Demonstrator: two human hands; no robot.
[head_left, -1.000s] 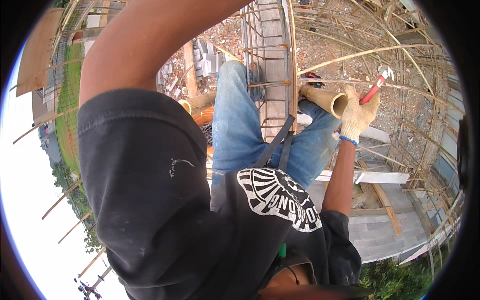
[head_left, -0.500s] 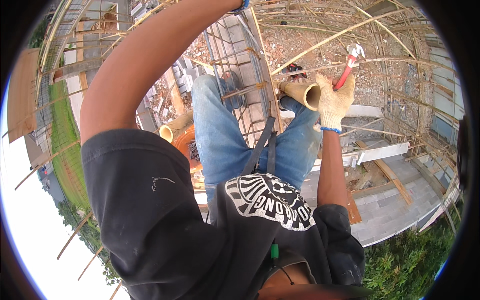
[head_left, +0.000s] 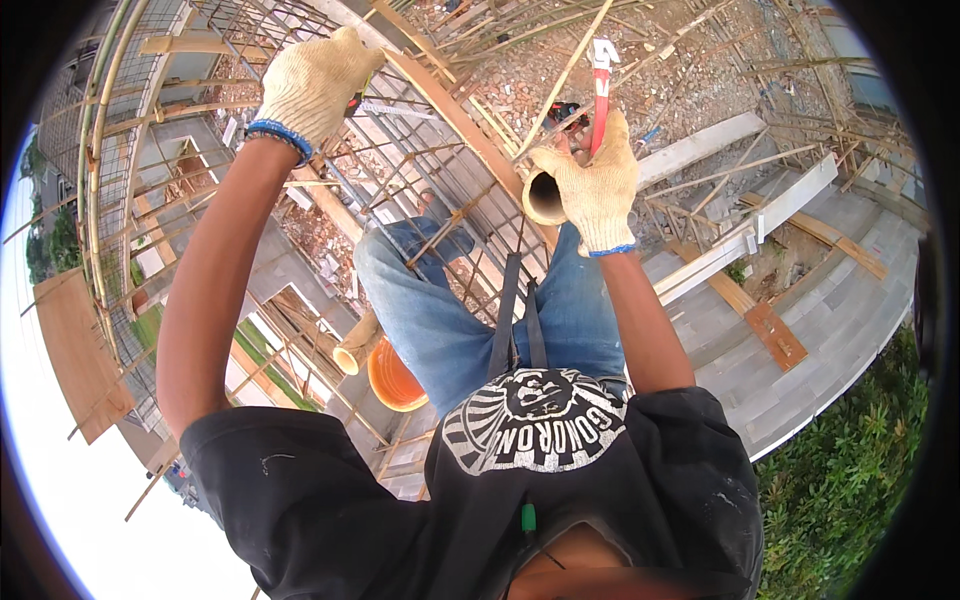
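My left hand (head_left: 312, 88), in a cream knit glove with a blue cuff, is raised at the upper left over the rebar cage (head_left: 440, 215). Its fingers are closed on a small black, red and yellow-green object (head_left: 355, 103), mostly hidden by the glove. My right hand (head_left: 598, 195), gloved the same way, grips the red handle of a claw hammer (head_left: 601, 85), its pale metal head pointing up and away. That hand also rests against the open end of a thick bamboo pole (head_left: 543, 200) by my right leg.
An orange bucket (head_left: 395, 378) hangs beside my left leg, next to another cut bamboo end (head_left: 348, 358). A long wooden board (head_left: 455, 115) edges the rebar. Thin bamboo scaffolding surrounds me, with rubble (head_left: 690, 75) far below and grey blockwork (head_left: 830, 300) at right.
My left hand has come down into view from beyond the top edge. My right hand, still holding the hammer, has shifted left and up in the picture, and the whole view has turned.
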